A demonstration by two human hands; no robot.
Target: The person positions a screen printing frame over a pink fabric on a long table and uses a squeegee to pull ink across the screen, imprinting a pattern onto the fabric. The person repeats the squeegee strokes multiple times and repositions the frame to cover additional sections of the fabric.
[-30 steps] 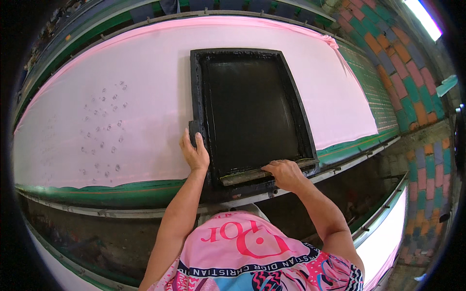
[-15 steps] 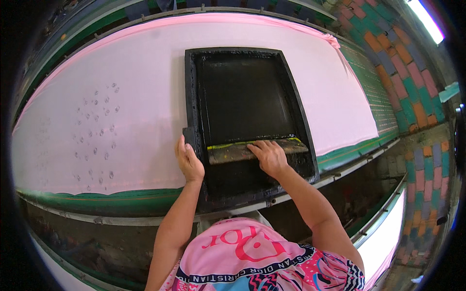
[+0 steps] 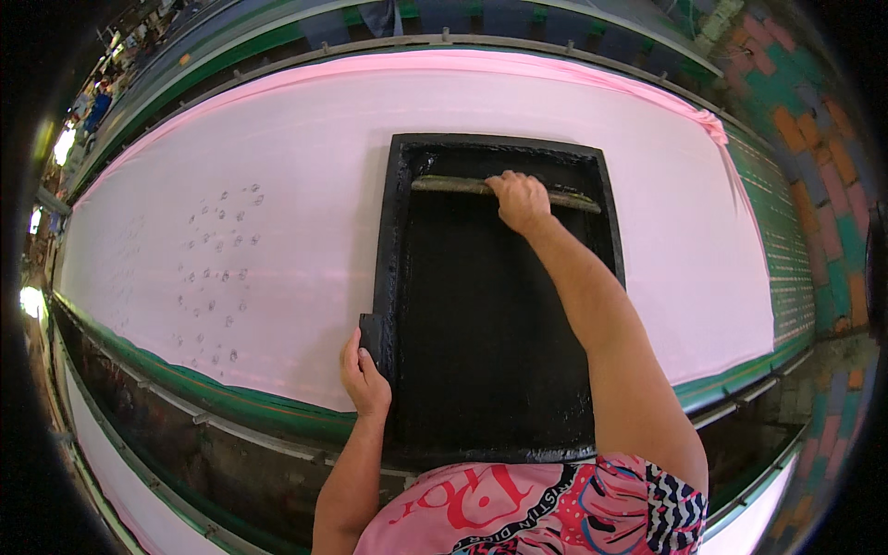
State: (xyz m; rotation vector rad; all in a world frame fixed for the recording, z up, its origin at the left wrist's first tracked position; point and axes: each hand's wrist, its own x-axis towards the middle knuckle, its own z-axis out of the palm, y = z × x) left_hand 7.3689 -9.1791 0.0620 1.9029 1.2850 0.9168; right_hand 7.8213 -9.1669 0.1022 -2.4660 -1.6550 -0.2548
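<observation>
A black screen-printing frame (image 3: 499, 141) lies flat on a pale pink cloth, its inside coated with wet, shiny black ink. My right hand (image 3: 521, 200) is closed over the top of a long, ink-stained squeegee (image 3: 448, 185). The squeegee sits crosswise near the far end of the frame. At the frame's near left side, my left hand (image 3: 366, 375) is closed on a small black block (image 3: 370, 330) that juts from the edge. Its fingertips are partly hidden behind the block.
The pale pink cloth (image 3: 314, 129) covers a long green table and is bunched at its far right corner. Small dark printed marks (image 3: 220, 242) dot its left part. Metal rails (image 3: 277, 442) run along the table's edges. Coloured paving (image 3: 823, 166) shows at right.
My right hand has pushed the squeegee from the near part of the frame to its far end. My left hand keeps its hold on the block. The whole view has shifted.
</observation>
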